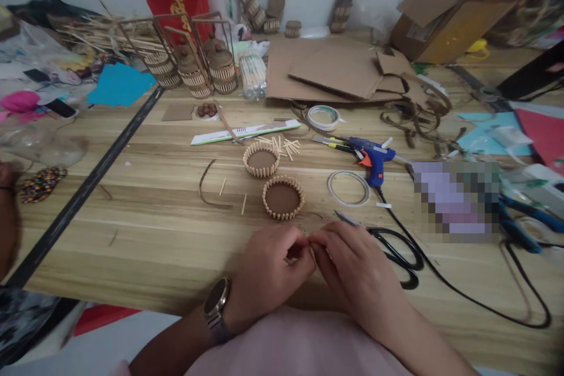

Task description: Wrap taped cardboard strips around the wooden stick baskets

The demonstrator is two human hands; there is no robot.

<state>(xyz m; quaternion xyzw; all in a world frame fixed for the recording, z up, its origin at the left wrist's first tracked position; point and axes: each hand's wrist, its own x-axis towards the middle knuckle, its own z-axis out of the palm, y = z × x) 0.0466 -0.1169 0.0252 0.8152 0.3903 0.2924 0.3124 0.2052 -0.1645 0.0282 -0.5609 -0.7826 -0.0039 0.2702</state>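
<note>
My left hand [279, 264], with a watch [217, 295] on its wrist, is closed in a pinch near the table's front edge. Its fingertips meet those of my right hand [348, 261], which is pinched as well. Whatever lies between the fingers is too small or hidden to make out. Just beyond them sits a round tray [284, 198] with a brown base and a rim of short upright wooden sticks. A second such tray [261, 161] stands behind it. Black-handled scissors [396, 249] lie beside my right hand, partly covered by it.
A blue glue gun [372, 155] with a trailing cord and a ring of tape [349, 188] lie to the right. Loose sticks [288, 147] and a thin curved strip [201, 185] are scattered around the trays. Cardboard [326, 67] and small lidded baskets [220, 67] stand behind. Another person's arm [7, 223] shows at left.
</note>
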